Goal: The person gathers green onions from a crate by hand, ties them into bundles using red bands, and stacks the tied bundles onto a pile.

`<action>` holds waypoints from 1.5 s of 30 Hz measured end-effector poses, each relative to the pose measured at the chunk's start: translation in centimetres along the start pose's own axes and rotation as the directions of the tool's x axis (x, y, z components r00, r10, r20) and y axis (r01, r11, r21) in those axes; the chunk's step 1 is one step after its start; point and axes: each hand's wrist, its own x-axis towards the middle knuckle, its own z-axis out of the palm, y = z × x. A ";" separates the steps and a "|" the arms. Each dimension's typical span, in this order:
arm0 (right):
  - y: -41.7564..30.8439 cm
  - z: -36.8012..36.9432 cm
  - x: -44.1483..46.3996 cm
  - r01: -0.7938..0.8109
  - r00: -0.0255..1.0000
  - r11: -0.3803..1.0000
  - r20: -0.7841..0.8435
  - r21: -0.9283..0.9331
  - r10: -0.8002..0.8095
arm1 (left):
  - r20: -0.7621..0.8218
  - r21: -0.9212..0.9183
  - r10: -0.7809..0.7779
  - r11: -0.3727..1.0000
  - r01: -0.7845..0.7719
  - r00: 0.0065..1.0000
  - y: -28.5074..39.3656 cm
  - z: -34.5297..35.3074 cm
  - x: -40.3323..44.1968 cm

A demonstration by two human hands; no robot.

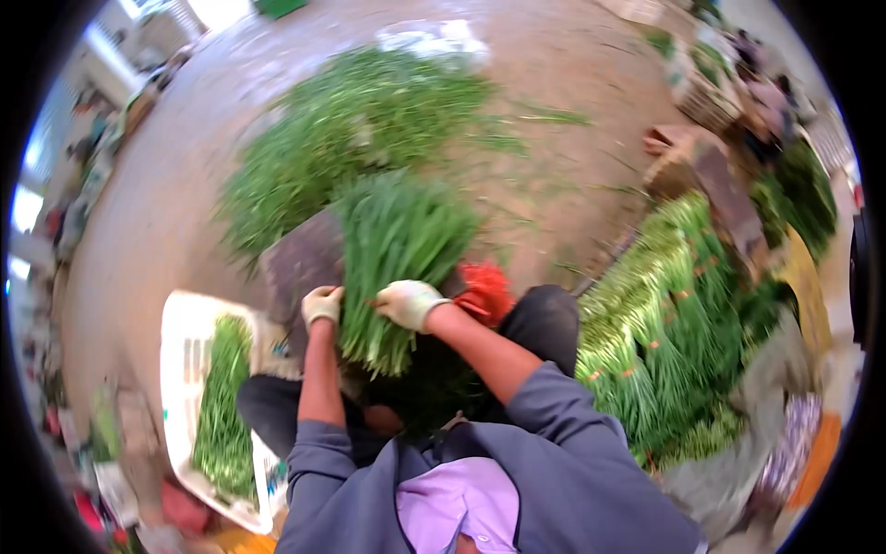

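Note:
A thick sheaf of long green chives point(397, 231) lies across a dark board point(300, 258) in front of me, cut ends toward my body. Both hands wear pale gloves. My left hand point(322, 305) is closed at the left edge of the sheaf, fingertips pressed together. Over the lower stalks, my right hand point(409, 304) is closed too, its fingers curled in toward the left one. What either pinches is too small to make out. A bunch of red ties or strips point(484, 294) sits just right of my right wrist.
Loose chives point(351, 120) are heaped on the floor ahead. At left, a white plastic crate point(175, 369) holds more greens. Banded bundles point(664, 332) are stacked at right, beside a brown block point(724, 194). Other people point(766, 106) are at far right.

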 end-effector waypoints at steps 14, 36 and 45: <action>-0.1 2.0 -0.4 0.109 0.943 0.993 -0.313 -0.034 -0.114 | -0.215 0.142 0.375 0.926 -0.351 0.902 8.2 2.9 -10.0; -1.9 0.6 -0.2 0.029 0.995 0.998 -0.097 -0.064 -0.035 | -0.012 -0.204 0.325 0.925 -0.321 0.945 5.4 1.9 -9.6; -2.2 2.0 0.3 -0.033 0.983 0.987 -0.184 -0.154 0.004 | 0.196 -0.645 0.195 0.764 -0.023 0.961 1.9 2.7 -6.7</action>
